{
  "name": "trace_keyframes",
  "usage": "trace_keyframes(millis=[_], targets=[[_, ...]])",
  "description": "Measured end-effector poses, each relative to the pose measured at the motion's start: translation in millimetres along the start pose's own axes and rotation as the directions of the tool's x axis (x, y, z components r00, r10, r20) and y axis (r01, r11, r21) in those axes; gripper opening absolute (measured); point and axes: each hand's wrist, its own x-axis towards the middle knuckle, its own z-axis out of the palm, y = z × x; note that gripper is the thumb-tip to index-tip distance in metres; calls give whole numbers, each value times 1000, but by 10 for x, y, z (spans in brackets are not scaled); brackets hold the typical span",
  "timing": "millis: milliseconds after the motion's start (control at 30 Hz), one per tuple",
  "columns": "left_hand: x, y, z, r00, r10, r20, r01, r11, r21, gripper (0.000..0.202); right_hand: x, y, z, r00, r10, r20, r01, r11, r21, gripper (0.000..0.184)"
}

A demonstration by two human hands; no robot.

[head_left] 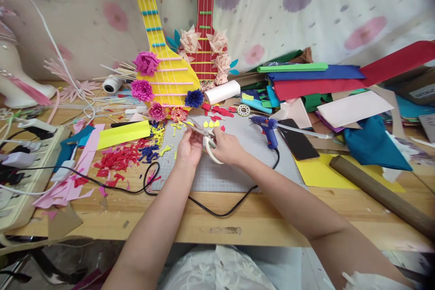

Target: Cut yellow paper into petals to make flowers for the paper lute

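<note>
My right hand (228, 146) is closed round the white handles of a pair of scissors (213, 150), whose blades point left. Beside the blades, my left hand (190, 147) is curled with its fingertips together; whatever it may pinch is hidden or too small to name. Both hands are over a grey cutting mat (217, 179). Small yellow petal-shaped pieces (211, 124) lie in a row just beyond the scissors, with a red piece (223, 128) near them. Yellow scraps (165, 149) are scattered to the left of my left hand.
A blue glue gun (267, 129) and a black phone (299, 140) lie to the right. A yellow paper guitar (173, 74) and a red one (205, 54) stand at the back. Red scraps (118, 158), a power strip (34, 176) and a black cable (217, 214) occupy the left and front.
</note>
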Motion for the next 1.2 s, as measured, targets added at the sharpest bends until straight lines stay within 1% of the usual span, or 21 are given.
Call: trace_keyframes(millis=[100,367,700,967,1200], targets=[[-6,4,-3,1000,-14,-25,13,999,-41,22,9,-20,-20,1000,9,11,-9,999,-35,38],[-15,12,1,999,-14,-47,12,999,-44,24,12,-101,-13,999,37,17,-35,995,-94,41],[37,37,-63,1000,4,-15,-5,999,-33,20,25,-137,-56,996,61,69,-53,992,-113,46],[13,70,-58,1000,28,2,-28,1000,-13,18,51,-77,-45,999,3,34,0,996,-88,40],[-64,143,-76,998,51,29,-52,999,9,17,55,-22,-53,998,-52,44,55,996,-75,36]])
